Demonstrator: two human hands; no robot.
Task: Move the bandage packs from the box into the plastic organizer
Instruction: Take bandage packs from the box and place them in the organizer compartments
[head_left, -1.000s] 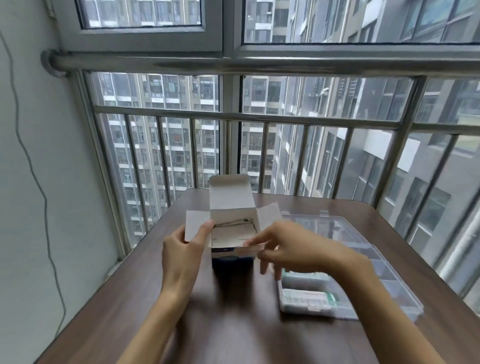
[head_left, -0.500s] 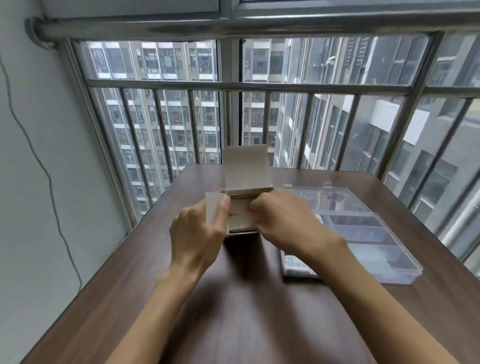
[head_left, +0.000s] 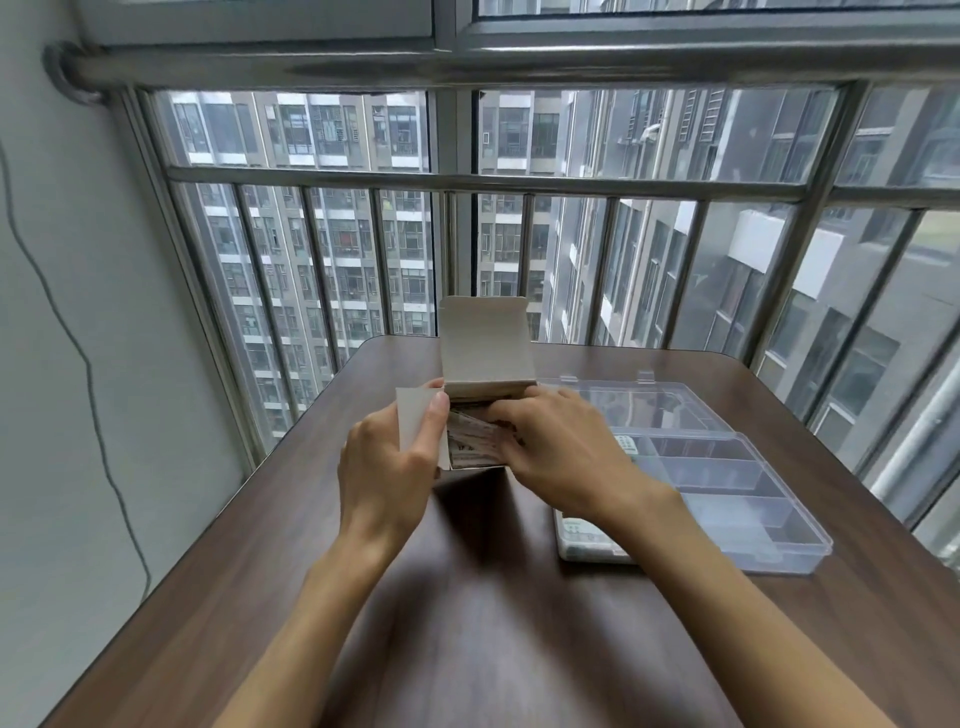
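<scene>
A small cardboard box (head_left: 485, 345) stands open in the middle of the table, its lid flap upright. Bandage packs (head_left: 475, 434) show inside its mouth. My left hand (head_left: 387, 465) grips the box's left side, thumb over the side flap. My right hand (head_left: 563, 449) reaches into the box from the right, its fingers curled onto the packs. To the right lies the clear plastic organizer (head_left: 727, 499) with its lid open. A few packs (head_left: 584, 535) lie in its near left compartment, partly hidden by my right forearm.
The brown wooden table (head_left: 493, 623) ends at a metal window railing (head_left: 467, 182) just behind the box. A white wall with a hanging cable (head_left: 88, 374) is on the left. The organizer's far compartments hold nothing I can see.
The view has tilted down and closer. My right hand went from the box's front edge into its mouth onto the packs, and my left hand closed more firmly round the box's left side.
</scene>
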